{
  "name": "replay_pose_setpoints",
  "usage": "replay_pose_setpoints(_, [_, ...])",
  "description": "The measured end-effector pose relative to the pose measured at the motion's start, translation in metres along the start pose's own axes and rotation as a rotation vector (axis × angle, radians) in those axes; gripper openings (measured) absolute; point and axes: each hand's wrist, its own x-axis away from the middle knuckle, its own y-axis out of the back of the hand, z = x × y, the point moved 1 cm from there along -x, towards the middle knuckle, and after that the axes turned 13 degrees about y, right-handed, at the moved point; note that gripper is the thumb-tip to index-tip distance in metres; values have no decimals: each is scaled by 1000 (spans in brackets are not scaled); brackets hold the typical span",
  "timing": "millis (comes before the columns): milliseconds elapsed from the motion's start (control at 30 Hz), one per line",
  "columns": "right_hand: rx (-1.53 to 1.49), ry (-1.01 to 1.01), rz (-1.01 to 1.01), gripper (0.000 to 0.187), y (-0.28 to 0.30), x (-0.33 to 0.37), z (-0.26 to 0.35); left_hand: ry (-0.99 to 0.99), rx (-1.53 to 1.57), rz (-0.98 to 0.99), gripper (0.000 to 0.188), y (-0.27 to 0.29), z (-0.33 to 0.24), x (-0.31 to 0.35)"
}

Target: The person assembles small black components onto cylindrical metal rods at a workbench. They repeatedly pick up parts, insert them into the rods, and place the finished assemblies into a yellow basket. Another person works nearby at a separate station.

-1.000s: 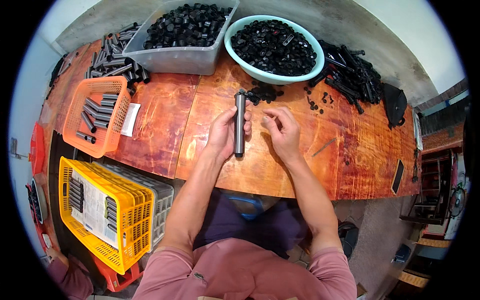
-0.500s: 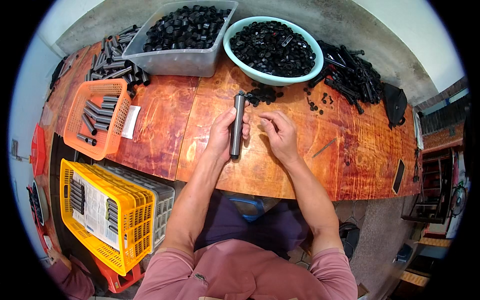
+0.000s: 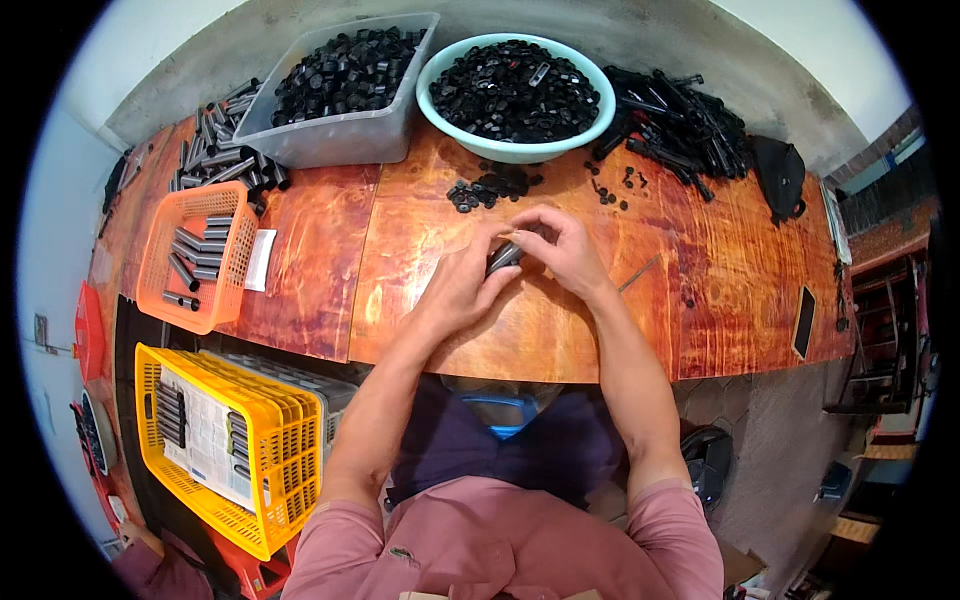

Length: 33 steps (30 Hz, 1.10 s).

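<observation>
Over the middle of the wooden table, my left hand (image 3: 463,283) is wrapped round a dark grey tube (image 3: 506,256), which is now tilted, with most of its length hidden by the fingers. My right hand (image 3: 562,252) is closed at the tube's far end, thumb and bent fingers pressed around it. Whether a small part sits between those fingertips is hidden. Just beyond both hands lies a loose pile of small black caps (image 3: 492,188).
At the back stand a clear plastic bin (image 3: 385,150) of black caps and a pale green basin (image 3: 530,152) of small black parts. Black rod-like parts (image 3: 680,130) are heaped right. An orange basket (image 3: 190,318) of tubes and a yellow crate (image 3: 262,520) stand left. A thin rod (image 3: 640,273) lies right.
My left hand has turned the tube from upright in view to tilted away and covered most of it. My right hand has moved left onto the tube's end.
</observation>
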Motion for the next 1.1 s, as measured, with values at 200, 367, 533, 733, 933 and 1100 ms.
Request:
replay_pose_setpoints(200, [-13,-185,140,14,9,17,11,40,-279,44,42,-8,4,11])
replay_pose_setpoints(367, [52,-201,165,14,14,28,11,-134,-390,-59,34,-16,1,12])
replay_pose_setpoints(533, [202,-112,167,16,16,31,11,-155,-468,-59,36,-17,-5,15])
replay_pose_setpoints(733, [85,-157,168,16,15,38,10,-159,-445,-19,36,-15,-1,18])
replay_pose_setpoints(933, [188,-127,202,11,14,33,20,-29,-297,64,31,-6,2,20])
replay_pose_setpoints(1100, [517,-132,103,23,-5,-2,3,-45,-280,52,30,-7,1,21])
